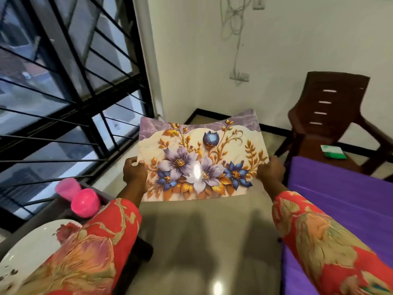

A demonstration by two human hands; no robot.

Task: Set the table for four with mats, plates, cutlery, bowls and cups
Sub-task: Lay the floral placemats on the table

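Observation:
I hold a floral place mat (200, 158) in the air in front of me, above the floor; it sags in the middle. My left hand (134, 171) grips its left edge and my right hand (270, 169) grips its right edge. The table with a purple cloth (340, 194) is at the right. A pink cup (67, 188) and a pink bowl (85, 202) turned on its side stand on a dark surface at the lower left. A white plate with a flower print (32, 248) lies at the bottom left, partly behind my sleeve.
A brown plastic chair (331, 116) stands at the back right with a green and white packet (332, 152) on its seat. A barred window (63, 81) fills the left. The tiled floor (202, 241) lies between the side surface and the table.

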